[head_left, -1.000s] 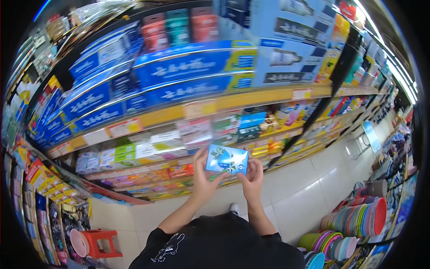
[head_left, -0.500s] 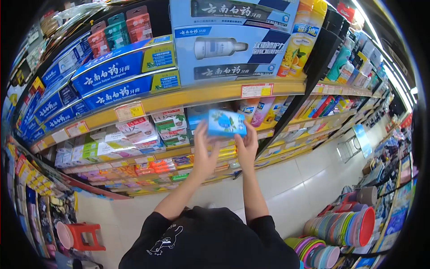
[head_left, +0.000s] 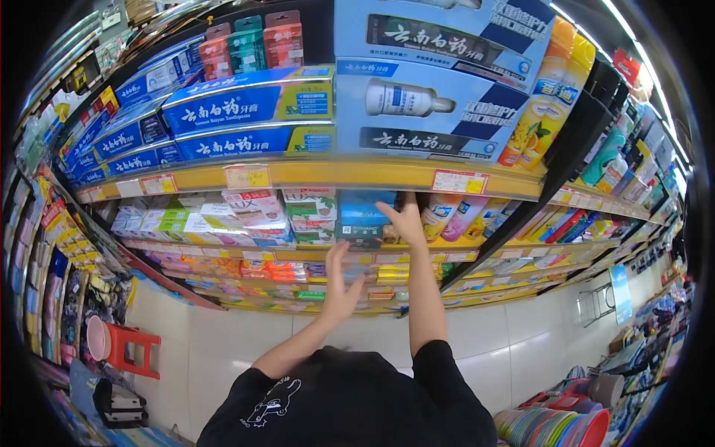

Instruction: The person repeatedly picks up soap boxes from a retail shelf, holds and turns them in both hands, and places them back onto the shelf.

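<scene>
Left hand (head_left: 342,289): fingers parted, gripping nothing; fingertips near the dark box (head_left: 361,232).
Blue box (head_left: 361,206): on the shelf (head_left: 313,251), above the dark box; blurred; long axis appears left-to-right, front toward the aisle.
Right hand (head_left: 407,223): thumb extended at the blue box's right front; other fingers inside the shelf, grip cannot be told.
Change: hands now parted; previously both held the box, tilted, before the shelf.
Shelf row: LUX boxes (head_left: 253,211) left, bottles (head_left: 441,216) right.
Room: red stool (head_left: 138,349) left, tiled floor (head_left: 477,335) centre, basins (head_left: 555,432) right.
</scene>
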Tool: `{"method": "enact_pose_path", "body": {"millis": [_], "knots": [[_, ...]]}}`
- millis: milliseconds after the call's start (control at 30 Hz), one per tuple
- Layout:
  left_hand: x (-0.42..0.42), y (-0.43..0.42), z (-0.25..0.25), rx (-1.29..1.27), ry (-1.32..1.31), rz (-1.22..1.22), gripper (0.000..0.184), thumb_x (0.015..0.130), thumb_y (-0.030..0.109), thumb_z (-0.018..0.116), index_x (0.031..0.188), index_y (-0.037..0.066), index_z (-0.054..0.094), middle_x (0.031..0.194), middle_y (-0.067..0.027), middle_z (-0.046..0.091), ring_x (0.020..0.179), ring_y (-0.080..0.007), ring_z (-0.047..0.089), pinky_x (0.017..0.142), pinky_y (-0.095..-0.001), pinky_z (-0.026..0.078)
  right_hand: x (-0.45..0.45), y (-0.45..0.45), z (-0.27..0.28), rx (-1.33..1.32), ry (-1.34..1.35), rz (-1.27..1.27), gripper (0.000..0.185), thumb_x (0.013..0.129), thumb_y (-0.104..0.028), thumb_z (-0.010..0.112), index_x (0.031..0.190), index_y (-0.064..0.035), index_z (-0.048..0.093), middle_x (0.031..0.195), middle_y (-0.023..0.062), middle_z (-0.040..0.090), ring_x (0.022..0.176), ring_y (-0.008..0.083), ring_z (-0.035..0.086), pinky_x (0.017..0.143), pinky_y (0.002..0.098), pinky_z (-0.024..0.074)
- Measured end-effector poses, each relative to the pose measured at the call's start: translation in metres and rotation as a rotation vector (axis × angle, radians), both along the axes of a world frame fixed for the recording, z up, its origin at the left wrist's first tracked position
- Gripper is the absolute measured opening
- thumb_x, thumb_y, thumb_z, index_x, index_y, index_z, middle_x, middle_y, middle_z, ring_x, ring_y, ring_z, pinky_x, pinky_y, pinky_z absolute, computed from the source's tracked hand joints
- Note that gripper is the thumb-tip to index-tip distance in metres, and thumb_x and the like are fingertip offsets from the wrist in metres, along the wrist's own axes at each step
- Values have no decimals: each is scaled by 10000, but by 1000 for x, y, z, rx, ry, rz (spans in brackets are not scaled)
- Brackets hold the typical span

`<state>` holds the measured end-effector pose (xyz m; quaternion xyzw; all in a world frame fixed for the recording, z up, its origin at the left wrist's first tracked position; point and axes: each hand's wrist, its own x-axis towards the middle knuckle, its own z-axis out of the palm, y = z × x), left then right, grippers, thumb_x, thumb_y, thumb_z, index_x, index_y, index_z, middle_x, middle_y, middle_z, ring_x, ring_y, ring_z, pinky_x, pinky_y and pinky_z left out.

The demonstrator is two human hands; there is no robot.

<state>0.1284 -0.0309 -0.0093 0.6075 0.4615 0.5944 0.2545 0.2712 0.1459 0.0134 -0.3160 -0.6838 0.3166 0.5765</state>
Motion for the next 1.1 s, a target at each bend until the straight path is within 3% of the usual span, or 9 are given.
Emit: {"method": "enact_pose_path", "body": {"millis": [67,233,367,433,567,667,833,1000,1100], "knots": [[-4,-13,-1,-63,-74,-29,590,771,-69,563,1318,40,368,1347,-168,331,1266,-294,358,997,-367,376,3,13,-8,-83,57,80,672,746,-25,720,1316,30,368,1233,132,491,1158,240,458,994,337,356],[-11,-17,-9,-52,-78,-23,506,759,-82,553,1232,51,434,1310,-148,369,1211,-268,404,948,-343,398,0,10,0,-75,205,183,631,734,22,714,1279,18,397,1229,123,494,1138,234,477,976,345,371],[-20,-7,-11,47,46,46,434,767,-71,545,1177,51,472,1268,-138,412,1164,-253,440,929,-338,402,-5,-9,3,-22,380,18,731,678,-45,772,1291,-10,377,1278,140,448,1200,251,428,1005,366,343],[-29,-3,-7,65,-33,-11,397,794,-53,541,1174,41,480,1261,-131,425,1145,-237,454,927,-332,406,-4,-27,6,156,389,-145,699,690,-20,736,1285,-28,370,1259,123,428,1190,238,414,991,355,346],[-45,-3,13,56,-403,-226,350,871,-7,530,1216,-1,469,1250,-112,422,1106,-186,468,890,-310,416,-3,-94,-6,39,334,-256,640,703,-146,699,1246,-89,366,1146,96,426,1072,196,446,941,315,364],[-65,-18,49,-22,-594,-408,401,898,50,535,1283,-14,448,1300,-113,383,1114,-189,471,883,-327,434,-26,-137,-9,-57,354,-123,676,700,-189,734,1250,-84,355,1179,112,431,1091,207,452,923,307,387],[-131,-42,70,113,-359,-302,385,869,34,572,1245,21,491,1285,-126,402,1161,-211,455,906,-326,441,-96,-174,7,-128,417,113,742,611,-132,800,1230,-96,393,1229,160,411,1174,258,423,990,361,344],[-222,-68,55,177,-168,6,274,837,18,600,1104,13,538,1269,-146,410,1167,-242,448,950,-338,400,-180,-176,26,43,211,287,631,755,-165,704,1303,-24,424,1326,146,334,1292,263,305,1083,372,220],[-279,-85,57,203,-250,131,236,821,3,606,1049,11,548,1251,-144,426,1163,-244,450,965,-341,383,-248,-185,34,-36,74,333,603,773,-96,675,1315,-24,420,1324,133,334,1285,261,319,1075,378,251]]}}
